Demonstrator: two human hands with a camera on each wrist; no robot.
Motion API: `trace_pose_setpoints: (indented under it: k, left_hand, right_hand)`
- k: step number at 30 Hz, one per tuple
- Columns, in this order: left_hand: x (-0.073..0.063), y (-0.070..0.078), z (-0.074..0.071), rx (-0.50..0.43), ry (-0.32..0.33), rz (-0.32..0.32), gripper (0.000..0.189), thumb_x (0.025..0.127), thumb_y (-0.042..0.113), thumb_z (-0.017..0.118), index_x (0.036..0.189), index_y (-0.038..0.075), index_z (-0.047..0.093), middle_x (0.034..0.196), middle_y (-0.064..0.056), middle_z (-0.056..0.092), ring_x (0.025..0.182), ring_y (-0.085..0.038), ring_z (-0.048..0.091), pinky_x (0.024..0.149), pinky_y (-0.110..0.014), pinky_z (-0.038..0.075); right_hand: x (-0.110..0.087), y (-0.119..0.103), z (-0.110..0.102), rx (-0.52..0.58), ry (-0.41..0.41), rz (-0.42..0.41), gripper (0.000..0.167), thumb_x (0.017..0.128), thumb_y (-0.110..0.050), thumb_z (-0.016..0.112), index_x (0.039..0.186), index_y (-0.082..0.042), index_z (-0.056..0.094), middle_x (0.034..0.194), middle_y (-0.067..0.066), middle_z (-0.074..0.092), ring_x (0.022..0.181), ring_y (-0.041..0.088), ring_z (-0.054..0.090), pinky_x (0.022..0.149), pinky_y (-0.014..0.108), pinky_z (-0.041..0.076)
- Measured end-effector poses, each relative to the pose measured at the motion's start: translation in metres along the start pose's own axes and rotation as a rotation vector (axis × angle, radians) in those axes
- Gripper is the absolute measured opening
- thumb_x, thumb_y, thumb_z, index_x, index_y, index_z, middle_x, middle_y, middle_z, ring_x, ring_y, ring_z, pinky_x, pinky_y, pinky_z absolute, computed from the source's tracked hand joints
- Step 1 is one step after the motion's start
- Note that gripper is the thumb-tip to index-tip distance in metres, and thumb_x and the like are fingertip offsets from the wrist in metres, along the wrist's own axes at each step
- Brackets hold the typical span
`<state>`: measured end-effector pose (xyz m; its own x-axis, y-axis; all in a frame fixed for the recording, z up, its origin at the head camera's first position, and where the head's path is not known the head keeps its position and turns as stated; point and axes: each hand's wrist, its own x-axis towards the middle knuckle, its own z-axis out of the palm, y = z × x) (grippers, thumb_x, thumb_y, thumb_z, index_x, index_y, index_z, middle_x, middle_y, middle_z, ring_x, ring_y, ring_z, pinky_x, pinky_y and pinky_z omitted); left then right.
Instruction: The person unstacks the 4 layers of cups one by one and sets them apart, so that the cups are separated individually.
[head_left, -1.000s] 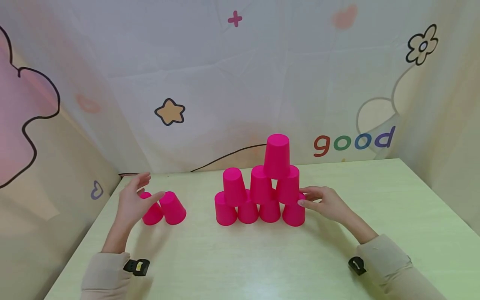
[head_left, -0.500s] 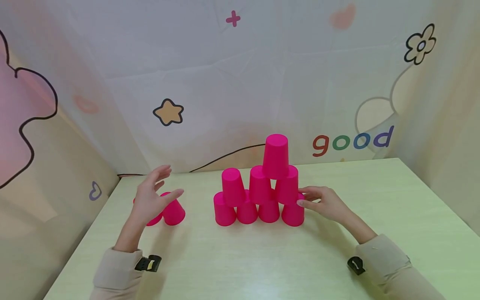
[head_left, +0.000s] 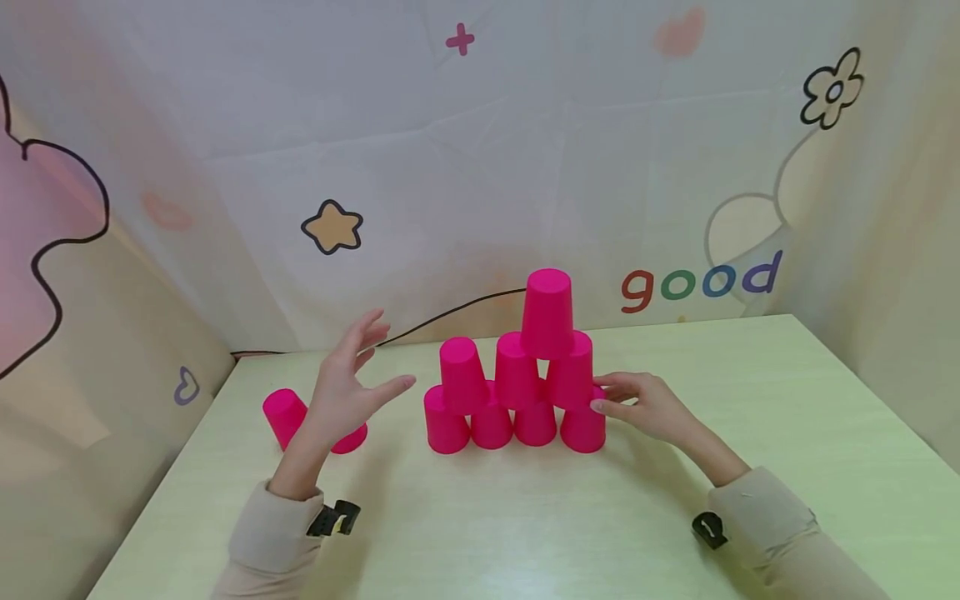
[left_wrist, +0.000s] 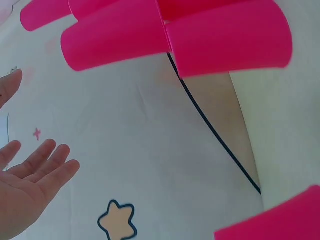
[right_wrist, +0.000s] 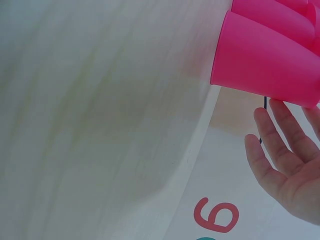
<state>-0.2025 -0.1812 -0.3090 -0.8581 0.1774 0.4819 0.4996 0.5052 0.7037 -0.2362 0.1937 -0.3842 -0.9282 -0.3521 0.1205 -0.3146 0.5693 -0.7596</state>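
Upside-down pink cups stand in a stepped stack on the table: several in the bottom row, 3 above them, and a single top cup (head_left: 547, 315) over the two right-hand ones. My left hand (head_left: 347, 400) hovers in the air left of the stack, thumb and fingers spread around nothing. Behind its wrist are two separate cups, a left one (head_left: 283, 412) and a partly hidden right one (head_left: 351, 439). At the stack's right end, my right hand (head_left: 648, 407) rests its fingertips at the bottom-right cup (head_left: 583, 429); the right wrist view shows the fingers (right_wrist: 272, 135) loosely extended beside that cup.
A pale table (head_left: 480, 525) extends in front of the stack and to its right. Close behind hangs a printed cloth backdrop (head_left: 420, 167), with side cloths to left and right. The stacked cups lean on one another's edges.
My left hand has moved right and slightly up, from beside the two separate cups toward the stack, uncovering the left cup. My right hand has stayed at the bottom-right cup.
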Motion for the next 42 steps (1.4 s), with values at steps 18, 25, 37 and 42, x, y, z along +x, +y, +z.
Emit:
trace_pose_setpoints:
  k: [18,25,37,42]
  left_hand:
    - [0.017,0.022,0.061,-0.047,-0.026,0.228,0.091,0.069,0.01,0.078,0.142,0.012,0.025,0.137,-0.012,0.04,0.122,-0.024,0.041,0.095,-0.047,0.04]
    - [0.028,0.03,0.075,-0.02,-0.055,0.258,0.089,0.07,0.012,0.077,0.143,0.014,0.025,0.138,-0.008,0.039,0.123,-0.022,0.04,0.093,-0.047,0.041]
    - [0.052,0.044,0.094,-0.068,-0.118,0.272,0.088,0.07,0.011,0.077,0.142,0.015,0.027,0.14,-0.004,0.036,0.123,-0.019,0.04,0.095,-0.043,0.04]
    - [0.057,0.044,0.1,-0.086,-0.15,0.236,0.088,0.071,0.013,0.077,0.143,0.018,0.026,0.142,-0.003,0.033,0.124,-0.02,0.038,0.096,-0.04,0.039]
  right_hand:
    - [0.002,0.0,0.0,-0.006,-0.004,0.015,0.046,0.084,-0.02,0.066,0.123,0.0,0.054,0.111,0.017,0.06,0.094,0.03,0.058,0.072,0.036,0.052]
    - [0.002,-0.001,0.0,0.003,-0.004,0.003,0.046,0.083,-0.02,0.066,0.122,0.001,0.054,0.111,0.017,0.06,0.093,0.029,0.059,0.072,0.036,0.052]
    - [0.002,-0.001,0.001,-0.014,0.005,0.013,0.046,0.083,-0.021,0.066,0.123,0.0,0.054,0.11,0.015,0.061,0.093,0.028,0.059,0.072,0.035,0.052]
    - [0.001,0.0,0.001,-0.008,0.002,0.01,0.046,0.083,-0.021,0.066,0.122,0.0,0.054,0.11,0.016,0.061,0.092,0.028,0.059,0.072,0.036,0.052]
